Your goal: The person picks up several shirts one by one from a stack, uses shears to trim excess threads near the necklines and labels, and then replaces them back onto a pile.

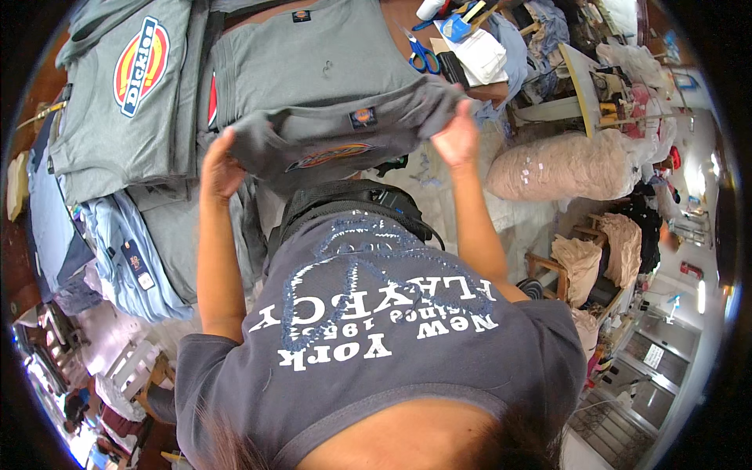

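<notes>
My left hand [220, 168] and right hand [457, 137] grip a grey shirt [317, 141] closed-fingered, one each end, before me. Table [399, 17] beyond: laid-out shirts [294, 66], scissors [424, 59], papers [482, 59]. Wrapped roll [560, 166] right.

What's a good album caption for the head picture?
Left hand and right hand hold up a grey cloth shirt with a colourful print.

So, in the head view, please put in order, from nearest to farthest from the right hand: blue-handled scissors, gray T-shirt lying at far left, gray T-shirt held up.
1. Gray T-shirt held up: touching the right hand, stretching to its left.
2. Blue-handled scissors: ahead of that hand, slightly left.
3. Gray T-shirt lying at far left: past the left hand.
</notes>
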Demonstrator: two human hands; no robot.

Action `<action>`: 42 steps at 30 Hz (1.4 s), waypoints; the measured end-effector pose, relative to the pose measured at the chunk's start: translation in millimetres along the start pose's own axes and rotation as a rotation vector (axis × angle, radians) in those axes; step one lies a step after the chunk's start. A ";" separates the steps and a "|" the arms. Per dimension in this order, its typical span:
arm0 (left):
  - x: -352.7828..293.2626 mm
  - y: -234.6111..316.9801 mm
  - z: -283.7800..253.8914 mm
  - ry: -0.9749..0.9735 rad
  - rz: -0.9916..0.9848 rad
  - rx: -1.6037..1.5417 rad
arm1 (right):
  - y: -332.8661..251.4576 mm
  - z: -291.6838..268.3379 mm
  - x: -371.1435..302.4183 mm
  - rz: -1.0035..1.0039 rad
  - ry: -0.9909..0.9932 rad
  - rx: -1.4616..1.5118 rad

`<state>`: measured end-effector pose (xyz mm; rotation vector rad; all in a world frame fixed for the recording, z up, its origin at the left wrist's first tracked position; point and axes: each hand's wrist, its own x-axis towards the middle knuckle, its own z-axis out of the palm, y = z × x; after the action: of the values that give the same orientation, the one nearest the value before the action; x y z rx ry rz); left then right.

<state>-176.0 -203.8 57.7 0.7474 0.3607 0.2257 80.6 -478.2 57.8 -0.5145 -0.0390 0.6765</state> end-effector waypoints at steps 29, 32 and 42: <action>97.1 113.5 -29.4 0.287 0.270 0.395 | -46.1 49.9 228.1 0.392 -0.425 -0.535; 158.4 99.8 -69.2 0.436 0.097 0.182 | -4.4 7.9 296.7 0.486 -0.297 -0.510; 180.7 95.7 -95.5 0.408 -0.062 -0.012 | 29.1 -18.5 323.4 0.684 -0.049 -0.588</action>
<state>-55.5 -17.4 16.7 0.6748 0.7676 0.3226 320.6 -270.8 -13.8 -1.0992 -0.1131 1.3617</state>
